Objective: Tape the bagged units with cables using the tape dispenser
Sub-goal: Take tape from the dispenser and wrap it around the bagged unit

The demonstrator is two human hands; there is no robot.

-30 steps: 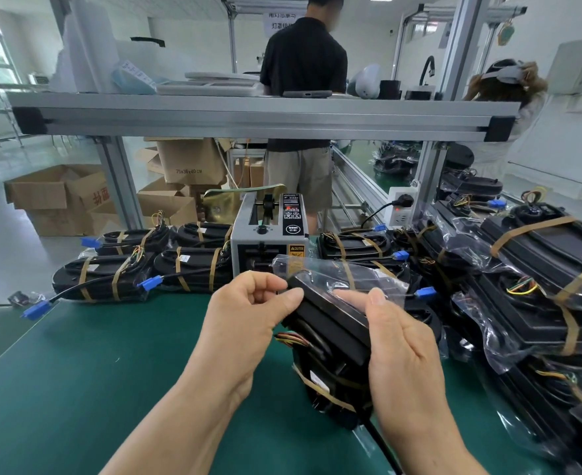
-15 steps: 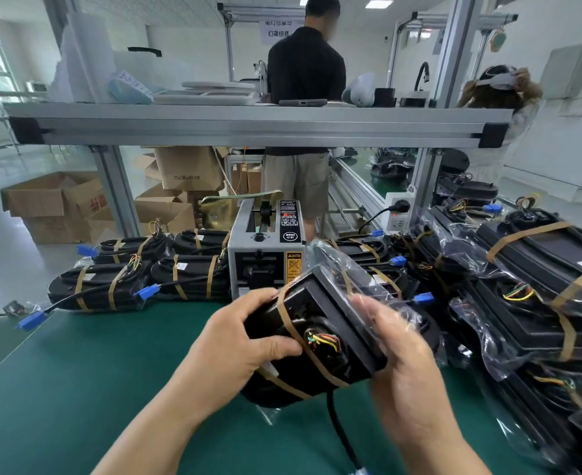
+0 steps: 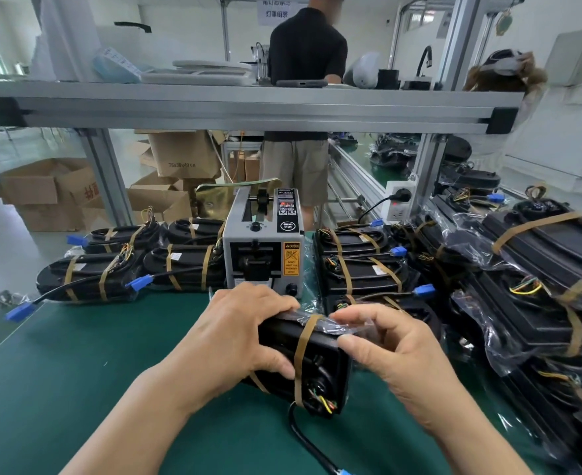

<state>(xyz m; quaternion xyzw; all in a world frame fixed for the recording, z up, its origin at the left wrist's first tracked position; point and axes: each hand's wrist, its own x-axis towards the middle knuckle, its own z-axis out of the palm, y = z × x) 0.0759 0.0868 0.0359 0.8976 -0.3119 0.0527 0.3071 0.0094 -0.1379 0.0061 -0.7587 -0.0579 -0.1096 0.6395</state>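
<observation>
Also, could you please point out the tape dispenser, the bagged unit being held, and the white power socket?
tape dispenser [image 3: 255, 258]: head view, dark tape outlet on its front.
bagged unit [image 3: 324, 358]: head view, black body right of its tape band.
power socket [image 3: 399, 209]: head view, white face below the plug.

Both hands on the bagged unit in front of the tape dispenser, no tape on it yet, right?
No: the head view shows brown tape wrapped round the bagged unit. The left hand and right hand are on it, in front of the tape dispenser.
</observation>
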